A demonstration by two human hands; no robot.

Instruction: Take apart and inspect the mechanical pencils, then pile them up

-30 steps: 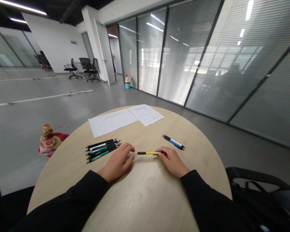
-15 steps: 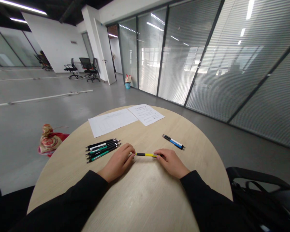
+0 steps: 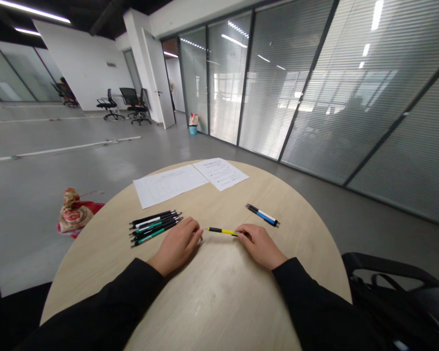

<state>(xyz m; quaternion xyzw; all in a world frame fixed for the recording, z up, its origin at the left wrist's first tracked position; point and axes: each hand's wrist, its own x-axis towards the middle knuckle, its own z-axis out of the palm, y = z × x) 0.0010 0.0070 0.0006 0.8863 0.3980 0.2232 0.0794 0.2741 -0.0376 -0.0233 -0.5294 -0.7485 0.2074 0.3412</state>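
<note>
Right hand [image 3: 260, 246] is pinching the yellow-black pen [image 3: 221, 231] by its rear end, fingers nearly closed, probably to leave the tip free, pointing left over the worktop [image 3: 212, 302]. Left hand [image 3: 178, 244] is sitting just left of that tip, fingers curled close; something tiny is showing at the fingertips, can't tell if gripped. Pen bundle [image 3: 153, 227] is lying left, pen pair [image 3: 263, 216] far right, likely kept as separate groups. Versus half a second ago: tip is now standing apart from the left fingers, angled farther away.

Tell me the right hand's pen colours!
The pen is yellow and black; best in head view.
</note>
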